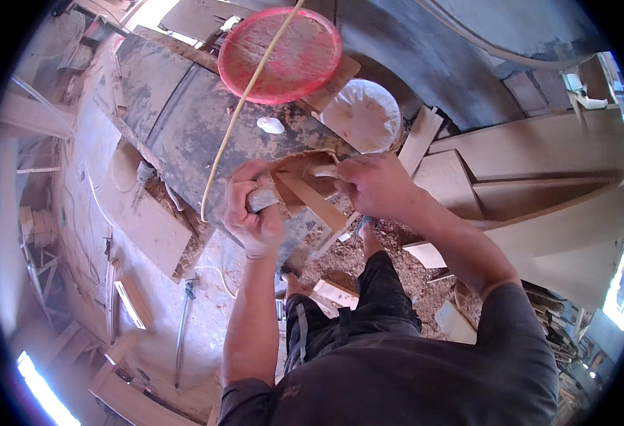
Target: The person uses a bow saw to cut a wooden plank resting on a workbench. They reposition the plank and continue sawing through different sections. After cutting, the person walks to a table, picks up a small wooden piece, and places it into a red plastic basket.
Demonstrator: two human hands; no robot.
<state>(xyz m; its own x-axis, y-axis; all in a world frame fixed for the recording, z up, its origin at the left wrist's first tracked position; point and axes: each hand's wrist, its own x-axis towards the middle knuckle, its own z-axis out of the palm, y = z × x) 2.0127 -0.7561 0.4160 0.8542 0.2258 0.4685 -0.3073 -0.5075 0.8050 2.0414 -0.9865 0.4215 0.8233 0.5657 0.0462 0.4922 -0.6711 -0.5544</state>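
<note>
My left hand (251, 213) is closed, its fingers curled round a small greyish-white block (262, 199). Just to its right is a brown, hollow-looking wooden piece (299, 167) with a rough, pale edge; whether my left fingers also touch it I cannot tell. A flat tan wood strip (317, 204) runs slantwise from its inside toward my legs. My right hand (377, 186) is closed too, on a short pale stick-like piece (324, 171) whose tip points left into the hollow. The exact kind of this piece is unclear.
Ahead stands a dusty dark worktable (184, 106) with a white object (270, 126) on it. A round red-rimmed tray (281, 57) and a white-lined bucket (361, 117) are beyond. A yellow hose (237, 113) hangs across. Curved wood panels (539, 153) lean right; shavings (404, 284) cover the floor.
</note>
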